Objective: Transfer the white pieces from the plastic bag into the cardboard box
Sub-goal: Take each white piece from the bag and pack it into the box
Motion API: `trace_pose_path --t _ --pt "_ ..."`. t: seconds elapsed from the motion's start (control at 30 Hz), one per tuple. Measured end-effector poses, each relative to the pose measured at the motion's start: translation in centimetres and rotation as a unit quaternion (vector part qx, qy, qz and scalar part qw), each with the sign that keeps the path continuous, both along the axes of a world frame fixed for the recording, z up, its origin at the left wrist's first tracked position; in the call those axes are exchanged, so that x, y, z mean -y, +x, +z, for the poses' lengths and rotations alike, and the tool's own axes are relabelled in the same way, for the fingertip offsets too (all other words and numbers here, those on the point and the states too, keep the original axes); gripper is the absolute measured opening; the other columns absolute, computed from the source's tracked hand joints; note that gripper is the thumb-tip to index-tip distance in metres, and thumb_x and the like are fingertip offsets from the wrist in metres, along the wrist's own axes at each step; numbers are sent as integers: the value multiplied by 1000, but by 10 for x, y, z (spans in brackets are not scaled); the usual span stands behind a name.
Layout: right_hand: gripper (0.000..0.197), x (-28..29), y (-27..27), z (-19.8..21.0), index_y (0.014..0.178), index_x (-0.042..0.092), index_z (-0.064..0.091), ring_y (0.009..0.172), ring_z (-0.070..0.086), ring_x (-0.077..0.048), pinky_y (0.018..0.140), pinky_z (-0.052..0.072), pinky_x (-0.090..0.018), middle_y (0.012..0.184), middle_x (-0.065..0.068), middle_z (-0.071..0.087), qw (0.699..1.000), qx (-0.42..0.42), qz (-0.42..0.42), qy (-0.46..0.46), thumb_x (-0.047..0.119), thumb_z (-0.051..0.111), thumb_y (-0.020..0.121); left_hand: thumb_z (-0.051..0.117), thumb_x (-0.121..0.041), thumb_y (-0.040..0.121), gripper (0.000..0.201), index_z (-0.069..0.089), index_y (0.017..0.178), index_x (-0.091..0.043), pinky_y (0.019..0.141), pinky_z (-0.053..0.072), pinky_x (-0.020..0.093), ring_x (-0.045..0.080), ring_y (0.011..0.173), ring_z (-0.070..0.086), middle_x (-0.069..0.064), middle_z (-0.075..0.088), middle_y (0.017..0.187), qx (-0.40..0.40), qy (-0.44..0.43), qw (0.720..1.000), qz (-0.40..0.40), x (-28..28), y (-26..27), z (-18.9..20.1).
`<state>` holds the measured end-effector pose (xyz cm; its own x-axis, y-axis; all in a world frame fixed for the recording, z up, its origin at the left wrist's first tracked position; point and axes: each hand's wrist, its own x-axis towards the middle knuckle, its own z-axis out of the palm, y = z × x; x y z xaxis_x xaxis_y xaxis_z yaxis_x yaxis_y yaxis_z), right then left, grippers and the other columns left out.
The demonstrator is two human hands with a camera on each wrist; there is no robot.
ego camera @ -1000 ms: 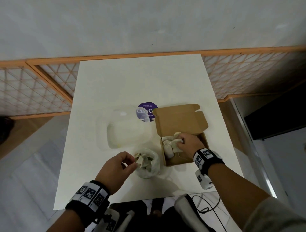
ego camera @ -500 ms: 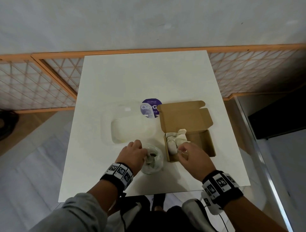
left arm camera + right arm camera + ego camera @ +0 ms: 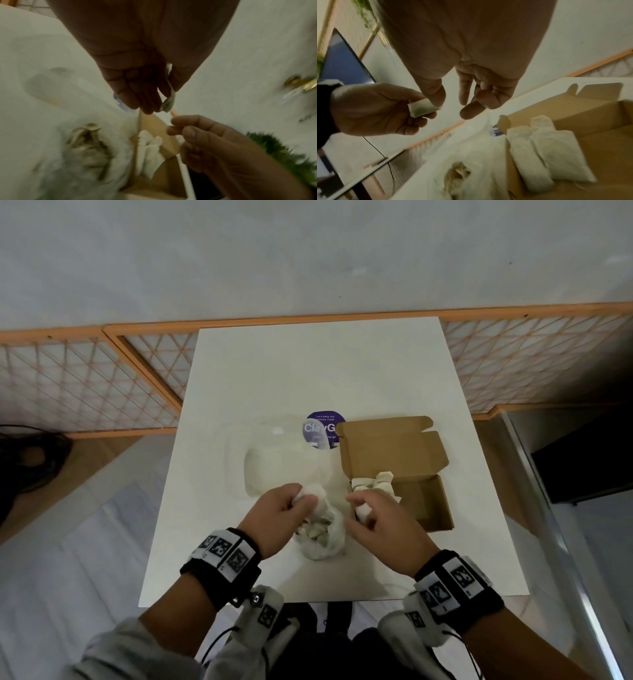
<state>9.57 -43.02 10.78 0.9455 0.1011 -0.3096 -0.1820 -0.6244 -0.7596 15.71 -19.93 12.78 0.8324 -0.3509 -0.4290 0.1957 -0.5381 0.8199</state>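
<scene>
A crumpled clear plastic bag [image 3: 322,537] with white pieces inside lies near the table's front edge. My left hand [image 3: 305,501] is just above it and pinches one white piece [image 3: 423,108] between thumb and fingers. Right of the bag stands the open cardboard box [image 3: 421,505], with several white pieces [image 3: 373,484] lined up at its left end. My right hand [image 3: 359,505] hovers between bag and box, close to the left hand. Its fingers [image 3: 471,111] are loosely curled and hold nothing.
A clear plastic container [image 3: 274,460] sits behind the bag, with a round purple sticker [image 3: 323,428] on the white table [image 3: 308,364] beyond it. The box's lid [image 3: 390,446] stands open at the back. An orange lattice fence [image 3: 85,381] runs behind the table.
My right hand left the box, where it had set down a piece, and moved left toward the bag. My left hand dipped into the bag and came up pinching a white piece.
</scene>
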Motion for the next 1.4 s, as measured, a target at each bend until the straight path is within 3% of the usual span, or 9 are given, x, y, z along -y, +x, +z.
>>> trace_pose_path --t 0.13,0.27,0.47,0.57,0.73,0.9,1.1,1.2,1.4 --pt "49 -7 12 33 148 32 52 94 70 -4 92 61 -36 131 19 64 991 -30 -2 128 34 65 101 70 -31 93 33 60 80 -2 73 56 41 17 70 64 5 67 73 -17 -100 994 36 8 -7 26" --pt "37 -12 16 57 139 23 62 88 71 -6 82 59 -25 116 -1 71 974 -31 -15 226 17 65 103 75 -20 92 23 60 91 -2 70 52 39 26 71 65 23 71 80 3 -145 989 43 12 -16 44" --pt "9 -19 18 60 98 6 65 64 58 -5 63 49 -18 74 2 66 974 14 -13 225 13 70 99 75 -23 92 12 70 89 -13 72 58 47 23 72 65 17 73 86 54 -153 980 116 10 -13 49" --pt "10 -24 21 57 97 5 66 63 58 -4 61 49 -17 76 -2 70 975 18 -29 218 13 71 99 72 -13 97 6 74 91 -11 71 56 35 11 74 65 -2 74 83 54 -164 974 145 7 -8 47" --pt "6 -35 32 11 104 20 73 80 66 0 75 53 -20 92 11 74 995 -20 18 94 22 69 99 69 -24 96 11 70 91 -15 77 60 48 23 85 67 1 73 94 64 -179 967 171 -11 -2 44" --pt "21 -51 44 -45 112 23 72 98 66 -17 85 53 -33 108 3 72 976 -75 133 -152 34 57 101 63 -11 102 12 70 94 -9 62 57 35 22 73 63 0 72 91 81 -160 964 195 -40 -1 41" --pt "33 -78 45 -74 127 23 60 102 65 -31 85 55 -40 119 -6 57 936 -49 217 -272 43 50 103 64 -13 102 12 72 92 -11 59 53 25 16 65 59 10 73 94 61 -131 970 196 -65 2 30" --pt "31 -83 44 -82 131 22 56 106 65 -32 88 55 -41 125 -6 55 935 -53 207 -283 38 50 105 64 -15 101 12 72 94 -11 59 51 20 13 66 59 7 73 93 55 -129 971 191 -72 7 27" --pt "17 -77 54 -67 105 25 63 92 59 -22 85 53 -40 104 1 58 968 -75 137 -195 39 54 105 64 -14 101 12 73 94 -10 60 51 18 6 67 59 5 74 94 59 -135 975 165 -82 25 23"
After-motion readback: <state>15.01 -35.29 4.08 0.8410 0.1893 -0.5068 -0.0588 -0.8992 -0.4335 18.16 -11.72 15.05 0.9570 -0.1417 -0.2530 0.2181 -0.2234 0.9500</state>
